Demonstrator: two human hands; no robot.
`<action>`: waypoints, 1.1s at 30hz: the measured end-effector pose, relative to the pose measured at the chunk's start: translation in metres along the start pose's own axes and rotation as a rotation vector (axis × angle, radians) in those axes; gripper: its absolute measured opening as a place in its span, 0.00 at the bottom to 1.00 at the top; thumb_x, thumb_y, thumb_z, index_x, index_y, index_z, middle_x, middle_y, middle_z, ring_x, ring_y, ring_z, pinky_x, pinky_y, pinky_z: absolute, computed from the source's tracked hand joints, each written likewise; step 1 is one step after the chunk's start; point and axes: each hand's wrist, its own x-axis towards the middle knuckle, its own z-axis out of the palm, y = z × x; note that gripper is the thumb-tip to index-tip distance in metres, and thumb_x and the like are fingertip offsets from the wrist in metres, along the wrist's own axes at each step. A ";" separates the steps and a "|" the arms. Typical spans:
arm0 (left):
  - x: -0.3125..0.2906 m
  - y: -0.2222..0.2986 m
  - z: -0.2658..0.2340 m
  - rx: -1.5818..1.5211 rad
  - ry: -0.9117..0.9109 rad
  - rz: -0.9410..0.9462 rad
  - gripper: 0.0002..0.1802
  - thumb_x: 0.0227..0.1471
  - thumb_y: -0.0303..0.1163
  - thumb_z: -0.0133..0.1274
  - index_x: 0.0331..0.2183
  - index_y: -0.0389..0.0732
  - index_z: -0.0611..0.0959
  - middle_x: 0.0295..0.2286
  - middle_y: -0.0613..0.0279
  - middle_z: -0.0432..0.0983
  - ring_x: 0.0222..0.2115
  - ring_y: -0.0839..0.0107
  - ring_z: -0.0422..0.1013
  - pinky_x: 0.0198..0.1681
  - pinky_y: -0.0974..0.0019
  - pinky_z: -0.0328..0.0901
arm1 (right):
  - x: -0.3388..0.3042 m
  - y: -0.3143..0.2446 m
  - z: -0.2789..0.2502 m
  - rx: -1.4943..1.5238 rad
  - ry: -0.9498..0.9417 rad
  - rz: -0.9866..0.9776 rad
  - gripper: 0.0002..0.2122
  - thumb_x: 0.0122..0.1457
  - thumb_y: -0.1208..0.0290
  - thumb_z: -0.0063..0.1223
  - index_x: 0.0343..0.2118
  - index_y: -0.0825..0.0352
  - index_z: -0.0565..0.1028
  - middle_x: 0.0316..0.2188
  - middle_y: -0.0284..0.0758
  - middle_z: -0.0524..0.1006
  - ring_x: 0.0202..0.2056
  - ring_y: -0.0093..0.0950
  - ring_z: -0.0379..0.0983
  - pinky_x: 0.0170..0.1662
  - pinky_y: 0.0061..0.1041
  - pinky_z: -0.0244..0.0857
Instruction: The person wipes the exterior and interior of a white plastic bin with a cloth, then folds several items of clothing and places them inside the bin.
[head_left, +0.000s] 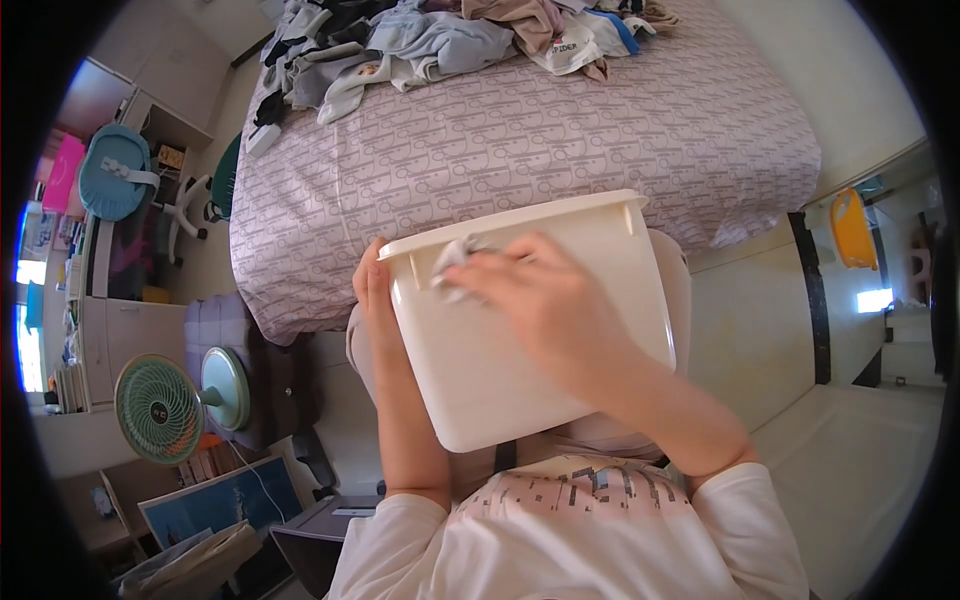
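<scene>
Cream plastic, smooth and faintly shiny, covers the lap of the person seated near me: a deep bin [500,385] lies across the knees [674,268], rim turned toward the bed [520,165] and base toward the belly, a pose that seems chosen so the broad side wall faces up within easy reach. The left hand [375,288] wraps the bin's left edge beside the rim, fingers curled at the corner; I take that as bracing, since the thighs alone would probably let so wide a box slide or turn. The right hand [545,300] has its fingers gathered over a crumpled pale cloth [458,258], pressing it to the wall's upper left, close under the rim; blur hides exactly how the fingertips pinch it. Bunched like that, the cloth likely makes a firmer pad than if spread flat. So the 2 hands appear to split the effort, 1 steadying and 1 pressing. On the bed's far part a heap of clothes [440,42] lies well apart from the bin, where it cannot crowd the elbows
</scene>
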 end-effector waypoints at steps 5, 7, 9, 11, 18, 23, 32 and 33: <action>0.016 -0.014 -0.036 0.223 -0.003 0.035 0.37 0.61 0.62 0.49 0.61 0.49 0.65 0.48 0.55 0.72 0.46 0.63 0.73 0.48 0.61 0.73 | -0.023 0.047 -0.051 -0.133 0.048 0.260 0.14 0.52 0.80 0.56 0.42 0.62 0.83 0.38 0.33 0.84 0.40 0.33 0.77 0.44 0.28 0.74; 0.014 -0.016 -0.035 0.235 0.143 0.069 0.38 0.60 0.62 0.50 0.61 0.49 0.65 0.48 0.55 0.72 0.46 0.63 0.73 0.47 0.61 0.73 | -0.028 0.054 -0.055 -0.120 0.148 0.345 0.15 0.52 0.82 0.56 0.43 0.63 0.83 0.36 0.36 0.84 0.39 0.33 0.78 0.41 0.29 0.74; 0.019 -0.019 -0.044 0.190 0.006 0.024 0.36 0.62 0.61 0.47 0.61 0.49 0.65 0.49 0.56 0.72 0.47 0.62 0.73 0.49 0.60 0.73 | -0.025 0.037 -0.044 -0.157 0.118 0.261 0.15 0.51 0.82 0.56 0.42 0.63 0.83 0.36 0.37 0.84 0.40 0.33 0.77 0.41 0.29 0.74; 0.020 -0.019 -0.037 0.136 -0.084 0.016 0.35 0.63 0.61 0.45 0.62 0.49 0.65 0.49 0.55 0.72 0.48 0.61 0.72 0.49 0.60 0.72 | -0.019 0.026 -0.014 -0.080 0.102 0.111 0.14 0.51 0.80 0.59 0.41 0.63 0.84 0.40 0.33 0.83 0.37 0.31 0.77 0.42 0.27 0.74; 0.016 -0.009 -0.029 0.072 -0.260 0.004 0.34 0.64 0.61 0.42 0.61 0.51 0.65 0.49 0.56 0.72 0.48 0.63 0.72 0.49 0.59 0.72 | -0.009 0.014 -0.011 0.002 0.003 0.069 0.19 0.50 0.83 0.58 0.47 0.62 0.82 0.43 0.34 0.82 0.43 0.33 0.74 0.47 0.30 0.73; 0.024 -0.023 -0.051 0.168 -0.009 -0.027 0.36 0.61 0.63 0.46 0.61 0.51 0.67 0.48 0.57 0.72 0.47 0.64 0.72 0.48 0.61 0.72 | -0.031 0.049 -0.053 -0.100 0.146 0.428 0.15 0.51 0.85 0.60 0.41 0.62 0.84 0.37 0.36 0.83 0.37 0.32 0.75 0.40 0.28 0.72; 0.018 -0.020 -0.046 0.116 0.004 -0.011 0.33 0.61 0.63 0.46 0.58 0.51 0.69 0.46 0.59 0.73 0.45 0.66 0.73 0.46 0.62 0.73 | -0.094 0.012 -0.064 -0.050 0.047 0.300 0.14 0.54 0.85 0.59 0.40 0.61 0.85 0.34 0.36 0.84 0.32 0.31 0.74 0.35 0.27 0.71; 0.017 -0.020 -0.047 0.123 0.001 -0.001 0.33 0.61 0.63 0.46 0.58 0.52 0.70 0.46 0.60 0.73 0.45 0.66 0.73 0.46 0.61 0.73 | -0.092 0.016 -0.064 -0.041 0.059 0.276 0.14 0.54 0.85 0.58 0.41 0.60 0.85 0.34 0.35 0.84 0.32 0.31 0.74 0.35 0.27 0.71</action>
